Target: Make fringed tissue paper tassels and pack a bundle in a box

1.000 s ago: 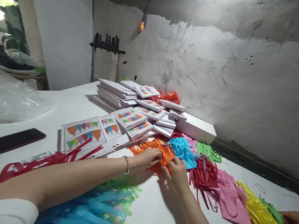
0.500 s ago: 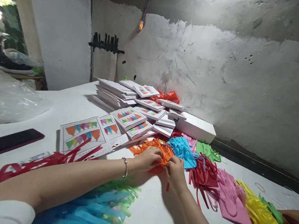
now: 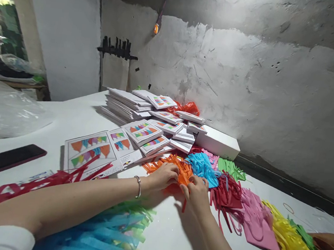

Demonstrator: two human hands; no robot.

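Both hands are at a pile of orange fringed paper [image 3: 158, 164] in the middle of the table. My left hand [image 3: 164, 177], with a silver bangle at the wrist, has its fingers curled onto the orange strips. Close to its right, my right hand [image 3: 197, 192] pinches the near edge of the same paper. An orange strip dangles below its fingers. Just beyond lies a blue fringed bundle [image 3: 202, 169], and a dark red bundle [image 3: 228, 191] sits to the right. Blue and light green fringe [image 3: 96, 229] lies under my left forearm.
Pink [image 3: 260, 220] and yellow bundles [image 3: 294, 242] run along the right side. Stacked printed cards [image 3: 142, 132] and a white box [image 3: 220, 142] stand at the back. A phone [image 3: 8, 160], red ribbon [image 3: 29, 186] and clear plastic [image 3: 7, 112] are at left.
My right hand's fingers have shifted slightly at the edge of the orange paper. The left hand stays in nearly the same place; the whole view has drifted a little.
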